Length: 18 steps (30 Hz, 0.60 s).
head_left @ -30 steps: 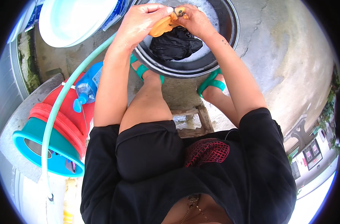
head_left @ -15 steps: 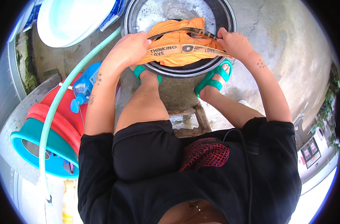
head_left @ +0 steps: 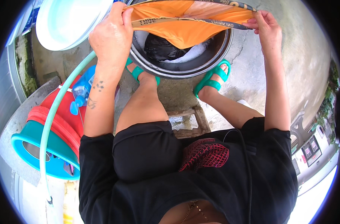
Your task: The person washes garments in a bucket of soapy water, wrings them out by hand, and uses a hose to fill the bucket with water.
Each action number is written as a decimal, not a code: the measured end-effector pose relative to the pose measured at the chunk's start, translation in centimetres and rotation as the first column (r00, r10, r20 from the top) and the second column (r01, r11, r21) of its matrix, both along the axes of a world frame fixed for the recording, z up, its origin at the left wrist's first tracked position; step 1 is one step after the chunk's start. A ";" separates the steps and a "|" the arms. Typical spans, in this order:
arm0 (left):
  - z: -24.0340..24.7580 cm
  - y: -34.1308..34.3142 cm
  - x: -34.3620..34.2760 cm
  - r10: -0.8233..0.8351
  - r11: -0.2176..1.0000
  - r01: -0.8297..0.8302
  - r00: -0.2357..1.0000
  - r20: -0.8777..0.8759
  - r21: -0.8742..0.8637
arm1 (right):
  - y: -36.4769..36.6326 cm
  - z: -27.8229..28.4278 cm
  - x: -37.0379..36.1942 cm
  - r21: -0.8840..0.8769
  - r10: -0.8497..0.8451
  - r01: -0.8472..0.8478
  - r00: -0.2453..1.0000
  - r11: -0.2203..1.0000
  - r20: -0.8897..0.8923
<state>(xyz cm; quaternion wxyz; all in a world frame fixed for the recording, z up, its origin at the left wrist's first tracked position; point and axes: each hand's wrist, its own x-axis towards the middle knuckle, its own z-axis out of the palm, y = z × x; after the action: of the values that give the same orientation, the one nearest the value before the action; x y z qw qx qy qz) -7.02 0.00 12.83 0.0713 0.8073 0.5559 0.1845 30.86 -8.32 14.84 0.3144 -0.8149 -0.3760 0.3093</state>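
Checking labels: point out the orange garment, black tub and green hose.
Orange garment [head_left: 183,34], head view: hanging front panel.
Black tub [head_left: 179,73], head view: near rim.
Green hose [head_left: 49,118], head view: middle stretch.

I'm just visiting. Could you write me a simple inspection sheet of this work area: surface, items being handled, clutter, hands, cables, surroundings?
Surface: concrete floor, cracked beside the basin.
Items handled: orange garment with printed band, stretched above a black basin holding suds and black cloth.
Clutter: white tub, blue pump bottle, red container, teal basin, all on the left.
Hands: left hand and right hand grip opposite ends of the band.
Cables: black cable over the shirt; pale green hose on the left.
Surroundings: greenery at far right.
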 end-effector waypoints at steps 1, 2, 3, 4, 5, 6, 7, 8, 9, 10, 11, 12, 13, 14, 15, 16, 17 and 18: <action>1.3 0.4 1.3 0.064 0.992 -0.026 0.945 0.321 -0.124 | -0.2 1.4 0.2 0.081 -0.040 0.040 0.999 0.996 -0.001; 2.6 0.6 2.9 0.161 0.968 -0.008 0.787 0.595 -0.251 | -0.5 2.3 0.4 0.099 -0.061 0.056 0.997 0.993 0.041; 3.5 0.7 3.5 0.280 0.932 0.037 0.556 0.783 -0.360 | -0.4 2.8 0.3 0.123 -0.073 0.064 0.995 0.990 0.070; 3.0 0.8 3.2 0.263 0.932 0.033 0.621 0.738 -0.360 | -0.4 3.1 0.3 0.146 -0.086 0.071 0.991 0.987 0.100; 1.8 1.0 2.4 0.244 0.932 0.030 0.682 0.689 -0.360 | -0.7 2.9 0.2 0.142 -0.056 0.042 0.994 0.989 0.096; 0.6 1.1 1.0 0.233 0.937 -0.005 0.754 0.614 -0.349 | -0.2 1.2 -0.5 0.112 0.003 -0.016 0.993 0.994 0.114; -1.1 1.1 0.6 0.256 0.916 -0.057 0.846 0.469 -0.397 | -0.4 0.5 -1.7 0.034 0.063 -0.071 0.980 0.997 0.190; -2.6 0.9 0.5 0.262 0.879 -0.089 0.911 0.318 -0.469 | -0.7 -0.5 -3.1 -0.049 0.128 -0.119 0.958 0.992 0.258; -4.1 0.6 1.0 0.205 0.895 -0.119 0.965 0.161 -0.430 | -1.3 -1.8 -3.9 -0.100 0.162 -0.141 0.957 0.985 0.242; -5.2 0.2 1.7 0.150 0.913 -0.141 0.989 -0.007 -0.383 | -1.9 -3.4 -4.5 -0.149 0.195 -0.164 0.955 0.975 0.222; -6.0 -0.3 2.3 0.099 0.928 -0.131 0.989 -0.108 -0.349 | -2.5 -5.0 -5.0 -0.153 0.212 -0.184 0.959 0.971 0.190; -7.0 -0.9 2.7 0.054 0.941 -0.122 0.975 -0.216 -0.316 | -3.0 -6.6 -5.6 -0.156 0.232 -0.209 0.961 0.965 0.151; -8.3 -1.4 2.8 0.014 0.953 -0.085 0.971 -0.237 -0.291 | -3.2 -7.6 -6.5 -0.194 0.244 -0.211 0.955 0.958 0.167; -9.5 -1.7 2.5 -0.064 0.971 0.003 0.967 -0.248 -0.239 | -3.4 -8.4 -6.9 -0.227 0.291 -0.240 0.930 0.944 0.225; -9.9 -2.0 2.6 -0.069 0.982 0.022 0.967 -0.247 -0.190 | -3.6 -8.6 -7.2 -0.214 0.273 -0.228 0.937 0.950 0.216; -10.2 -2.2 2.6 -0.074 0.989 0.041 0.967 -0.245 -0.139 | -3.9 -8.7 -7.4 -0.200 0.256 -0.215 0.944 0.956 0.207; -10.5 -2.2 2.3 -0.062 0.995 0.042 0.966 -0.250 -0.085 | -4.0 -8.6 -7.4 -0.214 0.227 -0.179 0.947 0.960 0.226; -10.1 -1.9 2.1 -0.048 0.999 0.043 0.966 -0.254 -0.028 | -4.0 -8.1 -7.2 -0.225 0.198 -0.143 0.949 0.964 0.246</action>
<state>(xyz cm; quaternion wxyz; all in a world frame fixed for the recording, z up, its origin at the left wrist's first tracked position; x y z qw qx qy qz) -4.94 -1.93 2.77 0.0126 0.8361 0.5438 0.0713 23.64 -12.29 6.69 0.1476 -0.8413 -0.4504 0.2599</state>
